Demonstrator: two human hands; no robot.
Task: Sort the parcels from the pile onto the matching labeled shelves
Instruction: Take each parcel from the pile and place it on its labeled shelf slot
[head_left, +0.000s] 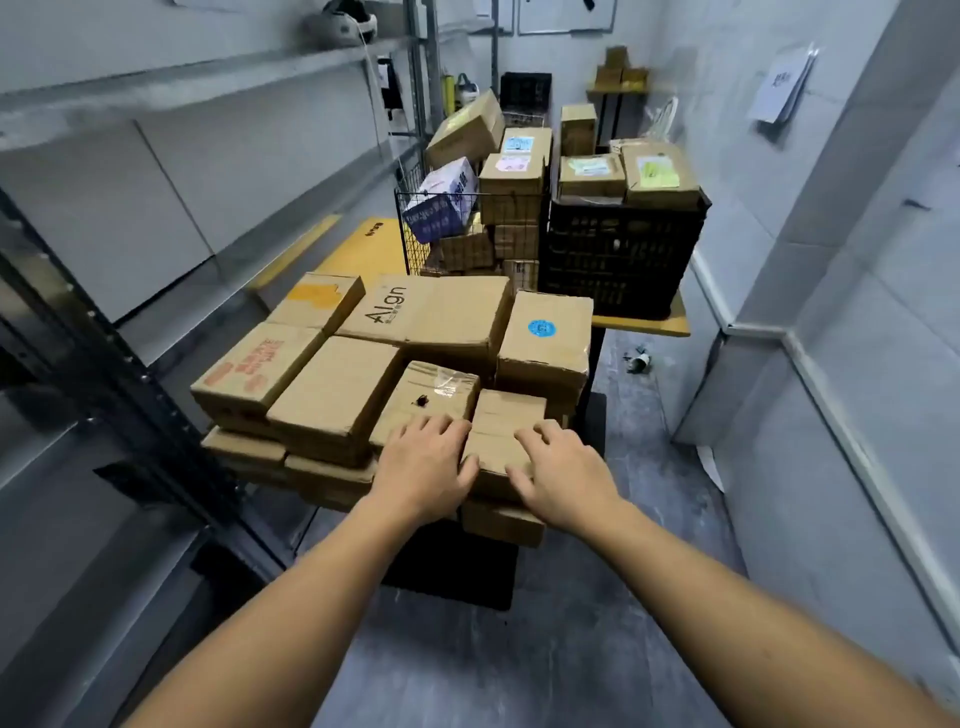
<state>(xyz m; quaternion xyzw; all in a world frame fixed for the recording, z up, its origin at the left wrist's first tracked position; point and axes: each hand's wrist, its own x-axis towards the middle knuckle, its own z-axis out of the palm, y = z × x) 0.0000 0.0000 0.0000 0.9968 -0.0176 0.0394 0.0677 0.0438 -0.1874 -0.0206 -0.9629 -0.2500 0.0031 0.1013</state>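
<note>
I am working the box (508, 428), a small one sitting on the near right corner of the pile (332, 395). My right hand (563, 467) is clamping on it, fingers bending over its top and thumb lying along its near edge. My left hand (423, 462) is resting at its left edge, fingers partly spreading onto the neighbouring parcel and thumb touching the near corner. I cannot tell whether that hand is gripping or only lying there. The box is not yet lifting clear, and I am seeing no label on its top.

The pile is standing thick around it, several layers deep. Far behind it, a basket (415, 228) and a crate (623, 260) are holding more parcels. The shelves (208, 88) are running along the left, and I am not making out any labels on them. I am judging the sort as barely begun, with nearly everything left to place.
</note>
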